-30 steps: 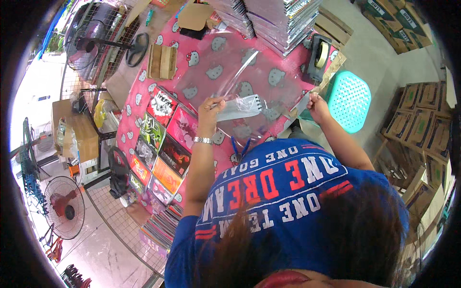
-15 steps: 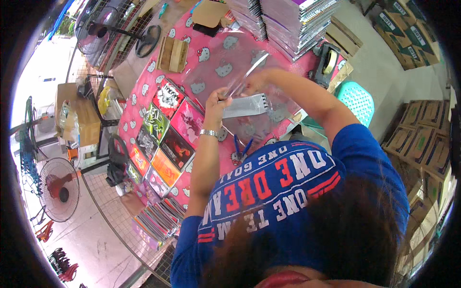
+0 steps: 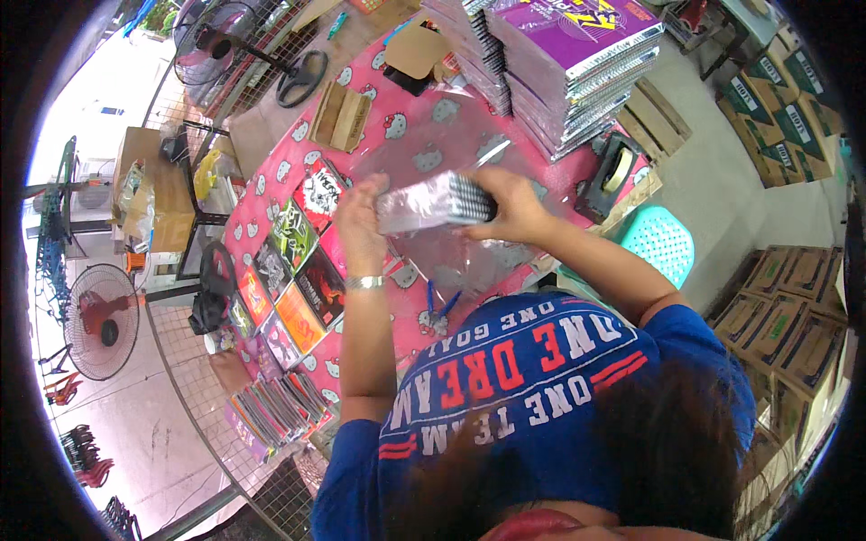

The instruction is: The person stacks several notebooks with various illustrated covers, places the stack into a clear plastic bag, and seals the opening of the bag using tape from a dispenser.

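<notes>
Between my two hands, above the table, is a small stack of spiral notebooks in shiny clear plastic. Its dark coil edge faces right. My right hand is closed round the coil end, thumb on the near side. My left hand, somewhat blurred, grips the opposite end with its fingers along the side. Beneath the stack a clear plastic sheet lies on the pink printed tablecloth. Blue-handled cutters rest close to my body.
Rows of colourful notebooks lie at the left. Tall stacks of purple spiral notebooks stand at the back right, beside a tape dispenser. A wooden block sits at the far side. A turquoise stool and cartons are to the right.
The notebook stack has been raised and tilted, so its coil edge shows. My right hand has come from the plastic sheet onto the coil end; my left hand has shifted left.
</notes>
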Demonstrator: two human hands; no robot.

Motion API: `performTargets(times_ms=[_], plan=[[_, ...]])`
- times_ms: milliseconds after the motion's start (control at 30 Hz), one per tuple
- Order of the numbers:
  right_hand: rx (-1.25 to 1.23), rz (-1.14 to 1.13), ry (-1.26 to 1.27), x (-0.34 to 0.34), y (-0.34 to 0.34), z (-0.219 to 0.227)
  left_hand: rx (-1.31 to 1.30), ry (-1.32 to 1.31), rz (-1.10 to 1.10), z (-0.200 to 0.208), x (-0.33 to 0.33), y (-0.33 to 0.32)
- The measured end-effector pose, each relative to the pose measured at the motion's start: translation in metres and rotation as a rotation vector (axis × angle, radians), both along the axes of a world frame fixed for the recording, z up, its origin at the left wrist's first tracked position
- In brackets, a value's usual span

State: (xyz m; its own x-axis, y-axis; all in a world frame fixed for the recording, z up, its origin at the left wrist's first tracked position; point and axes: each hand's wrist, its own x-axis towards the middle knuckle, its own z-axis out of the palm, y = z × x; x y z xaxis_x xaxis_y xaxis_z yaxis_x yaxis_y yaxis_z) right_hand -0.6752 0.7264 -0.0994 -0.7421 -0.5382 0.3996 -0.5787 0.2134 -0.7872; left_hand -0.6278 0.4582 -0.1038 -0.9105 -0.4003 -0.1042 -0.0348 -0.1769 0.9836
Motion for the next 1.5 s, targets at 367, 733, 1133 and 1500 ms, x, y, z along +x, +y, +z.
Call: performTargets(times_ms=[367,733,1133,1500], plan=[[-1.176,-0.654,-0.149,-0.11,0.096,0.146,-0.113,0.293,0.115,0.056,0.072,0.011],[-0.911,-0.814,-0.064,-0.102,0.077,0.12,-0.901,-0.002,0.533,0.033,0.263,-0.144],[0.132,0.756,-0.171,0.238,-0.404,-0.049,-0.468,-0.73,0.828,0.055,0.653,-0.517],[0.301,1.11,-0.744,0.493,-0.576,-0.001,-0.279,-1.01,0.613,0.128,0.583,-0.468]])
